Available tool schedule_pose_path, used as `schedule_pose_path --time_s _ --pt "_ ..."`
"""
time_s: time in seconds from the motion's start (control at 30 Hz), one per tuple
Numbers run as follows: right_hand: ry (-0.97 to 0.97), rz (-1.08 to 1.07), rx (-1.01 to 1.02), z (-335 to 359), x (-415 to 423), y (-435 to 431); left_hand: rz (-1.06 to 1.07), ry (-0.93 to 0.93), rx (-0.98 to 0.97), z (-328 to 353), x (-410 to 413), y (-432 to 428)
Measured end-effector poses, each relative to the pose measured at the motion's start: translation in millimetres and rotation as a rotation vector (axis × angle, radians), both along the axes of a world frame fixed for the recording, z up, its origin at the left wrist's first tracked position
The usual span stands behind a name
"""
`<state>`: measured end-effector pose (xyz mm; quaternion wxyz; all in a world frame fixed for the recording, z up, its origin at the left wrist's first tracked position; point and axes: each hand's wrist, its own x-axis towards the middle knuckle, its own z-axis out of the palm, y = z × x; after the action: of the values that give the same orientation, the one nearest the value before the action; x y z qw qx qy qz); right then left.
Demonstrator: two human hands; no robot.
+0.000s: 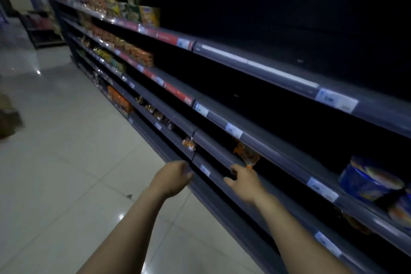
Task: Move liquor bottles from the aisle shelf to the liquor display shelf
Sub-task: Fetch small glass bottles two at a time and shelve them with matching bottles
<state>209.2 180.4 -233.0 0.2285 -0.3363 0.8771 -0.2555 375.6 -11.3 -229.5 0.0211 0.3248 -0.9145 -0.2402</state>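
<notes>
At the aisle shelf [278, 160]: no liquor bottles in view, so bearing and long axis unknown. Left hand [173, 178] and right hand [244, 181] both empty, fingers loose. Right reaches deeper, beside an orange packet [245, 154].

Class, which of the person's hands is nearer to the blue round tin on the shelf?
Right. The right hand is lower than and left of the blue round tin; the left hand is farther left, beyond the right hand.
</notes>
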Motion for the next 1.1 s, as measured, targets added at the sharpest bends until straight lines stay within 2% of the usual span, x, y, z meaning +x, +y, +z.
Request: schedule_pose_path --time_s 0.23,0.5,0.77,0.97,1.1 --pt "0.184 -0.142 -0.18 84 -85 -106 -0.134 0.271 -0.021 80 -119 -118" --pt "0.372 -0.328 -0.302 167 -144 -190 -0.365 0.423 -0.059 152 -226 -210" --pt "0.547 -0.396 -0.372 249 -185 -219 -0.457 0.668 -0.083 246 -306 -243" --pt "0.703 -0.365 -0.501 320 -210 -240 -0.409 0.898 -0.089 316 -339 -256" --pt "0.783 -0.39 -0.577 361 -220 -256 -0.435 0.959 -0.16 358 -352 -268"
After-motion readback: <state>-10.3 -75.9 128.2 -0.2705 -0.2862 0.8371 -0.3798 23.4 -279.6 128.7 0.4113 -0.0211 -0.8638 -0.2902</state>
